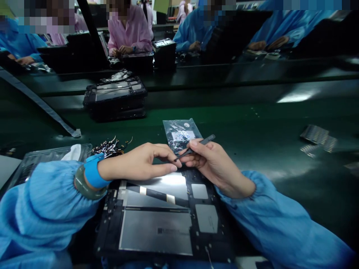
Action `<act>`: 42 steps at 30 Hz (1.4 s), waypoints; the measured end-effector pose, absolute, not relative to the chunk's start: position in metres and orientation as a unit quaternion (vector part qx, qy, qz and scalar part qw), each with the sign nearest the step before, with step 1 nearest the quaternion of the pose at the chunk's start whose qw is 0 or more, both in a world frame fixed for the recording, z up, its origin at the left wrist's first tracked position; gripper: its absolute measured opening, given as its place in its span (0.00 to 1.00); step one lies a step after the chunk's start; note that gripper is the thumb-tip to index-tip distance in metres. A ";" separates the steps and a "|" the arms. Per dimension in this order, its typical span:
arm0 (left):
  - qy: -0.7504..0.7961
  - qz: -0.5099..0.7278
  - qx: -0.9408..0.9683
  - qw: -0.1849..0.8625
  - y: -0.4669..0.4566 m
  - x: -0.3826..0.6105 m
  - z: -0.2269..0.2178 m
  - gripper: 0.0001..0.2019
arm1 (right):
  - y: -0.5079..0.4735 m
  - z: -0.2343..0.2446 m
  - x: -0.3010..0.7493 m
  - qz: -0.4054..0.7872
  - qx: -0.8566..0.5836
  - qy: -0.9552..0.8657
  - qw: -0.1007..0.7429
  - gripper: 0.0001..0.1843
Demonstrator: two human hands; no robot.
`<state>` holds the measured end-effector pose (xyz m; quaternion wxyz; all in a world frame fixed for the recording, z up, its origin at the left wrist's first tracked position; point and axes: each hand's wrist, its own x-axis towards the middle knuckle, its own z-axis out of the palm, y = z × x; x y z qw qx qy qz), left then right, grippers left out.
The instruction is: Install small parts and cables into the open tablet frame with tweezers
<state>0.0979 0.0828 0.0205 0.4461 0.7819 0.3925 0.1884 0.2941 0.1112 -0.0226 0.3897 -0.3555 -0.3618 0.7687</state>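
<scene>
My right hand (213,164) is closed around dark tweezers (198,145), whose points angle down to the left. Their tips meet the fingertips of my left hand (140,160), where a tiny dark speck shows; what it is I cannot make out. The left hand's fingers stretch out, with a gap between thumb and index finger. Beneath both hands lies an opened tablet-like device (157,231), with large silver battery panels and a dark flex strip (157,195) running slantwise across them. A clear plastic bag (182,130) with a white label lies just behind the hands.
A heap of small cabled parts (108,146) lies behind my left wrist, beside a clear tray (30,160). Stacked devices (114,99) stand farther back. Silvery sheets of small parts (318,138) lie at the right. Co-workers (129,30) sit across the bench.
</scene>
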 end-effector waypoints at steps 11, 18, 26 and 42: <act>0.497 0.165 0.792 0.315 0.054 0.060 0.031 0.15 | 0.102 -0.004 0.296 0.734 -0.344 -0.441 0.386 0.17; 0.620 0.219 0.726 0.201 -0.016 0.005 0.037 0.17 | 0.100 0.023 0.303 0.682 -0.314 -0.499 0.432 0.14; 0.684 0.305 0.637 0.183 -0.121 -0.022 -0.015 0.15 | 0.075 0.046 0.226 0.740 -0.251 -0.530 0.329 0.15; 0.781 0.607 0.052 -0.140 -0.168 0.017 -0.196 0.24 | -0.167 -0.052 -0.117 0.912 -0.178 -0.363 -0.067 0.10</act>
